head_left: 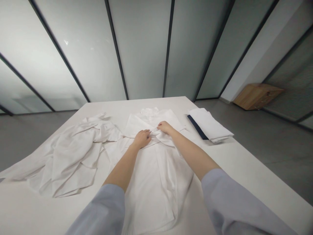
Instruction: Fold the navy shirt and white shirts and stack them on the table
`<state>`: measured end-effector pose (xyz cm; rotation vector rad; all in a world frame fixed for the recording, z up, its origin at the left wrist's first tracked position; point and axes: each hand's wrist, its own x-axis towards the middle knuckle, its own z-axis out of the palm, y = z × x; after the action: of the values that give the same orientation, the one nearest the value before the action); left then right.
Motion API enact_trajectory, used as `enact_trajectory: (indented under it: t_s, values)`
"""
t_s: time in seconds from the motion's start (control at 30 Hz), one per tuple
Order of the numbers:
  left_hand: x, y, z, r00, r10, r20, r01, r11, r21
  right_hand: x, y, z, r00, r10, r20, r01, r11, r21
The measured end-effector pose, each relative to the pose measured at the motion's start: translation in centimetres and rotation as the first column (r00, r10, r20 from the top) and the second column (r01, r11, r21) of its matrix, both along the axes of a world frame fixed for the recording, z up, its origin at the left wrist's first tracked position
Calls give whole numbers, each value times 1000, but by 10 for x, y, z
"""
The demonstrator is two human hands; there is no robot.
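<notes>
A white shirt [154, 182] lies spread on the table in front of me, its collar end away from me and its lower part toward me. My left hand [142, 139] rests on the middle of the shirt with its fingers curled at the fabric. Just to its right, my right hand [165, 127] pinches a gathered bit of the same cloth, which is slightly raised and creased between the hands. Both hands are close together, and the fingertips of each are partly hidden by fabric.
A crumpled heap of white cloth [73, 150] lies on the left, reaching the table's edge. Folded white garments [211, 125] with a dark strip [197, 127] beside them lie at the right. The white table [220, 182] faces frosted glass panels [141, 49]; a wooden cabinet [256, 96] stands beyond.
</notes>
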<state>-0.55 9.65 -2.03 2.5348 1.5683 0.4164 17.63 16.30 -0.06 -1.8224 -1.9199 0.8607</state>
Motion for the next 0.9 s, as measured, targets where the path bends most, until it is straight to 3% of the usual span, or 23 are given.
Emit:
enact_trajectory:
  t_s: [0.13, 0.23, 0.43, 0.57, 0.63, 0.73, 0.83, 0.9]
  values:
    - [-1, 1, 2, 1000, -5, -3, 5, 1000, -16, 15, 6, -6, 986, -160, -56, 163, 985, 60]
    - [-2, -1, 2, 1000, -1, 18, 1, 999, 32, 25, 1, -5, 982, -169, -87, 173, 984, 48]
    - [-5, -5, 4, 991, 133, -2, -132, 982, 134, 39, -30, 3, 984, 148, -98, -151, 988, -21]
    - [-14, -1, 4, 967, 249, -45, -244, 965, 98, 56, -53, 6, 896, 187, -404, -221, 975, -39]
    - [-20, 2, 3, 960, 277, -28, -274, 958, 81, 66, -62, 6, 870, 191, -455, -260, 961, -93]
    - [-28, 7, 2, 963, 269, 25, -270, 962, 39, 81, -69, 9, 912, 258, -317, -319, 935, -156]
    - [-33, 9, 3, 964, 264, -1, -264, 964, -11, 94, -73, 12, 961, 276, -22, -276, 953, -128]
    - [-34, 9, 5, 965, 260, -47, -261, 965, -25, 103, -76, 14, 962, 266, 68, -257, 959, -116]
